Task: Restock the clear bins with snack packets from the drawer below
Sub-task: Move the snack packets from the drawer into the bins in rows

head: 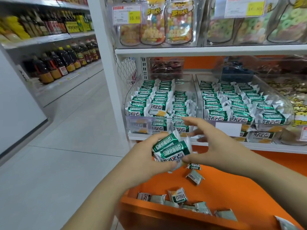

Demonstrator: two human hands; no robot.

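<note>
My left hand (149, 155) grips a small stack of green-and-white snack packets (171, 149) just below the front of the left clear bin (132, 123). My right hand (209, 145) meets the stack from the right, thumb and a finger pinching the lower packet, the other fingers spread. Rows of the same packets fill the left clear bin, with a gap at its right side. The right clear bin (227, 128) is packed with them. Below, the open orange drawer (232, 188) holds several loose packets (177, 195) near its front edge.
Clear bins of candy bags (166, 27) with price tags stand on the shelf above. A bin of yellow-wrapped snacks (297, 103) stands to the right. Across the pale tiled aisle (66, 146) on the left, shelves carry dark bottles (58, 65). A white shelf upright (109, 72) borders the bins.
</note>
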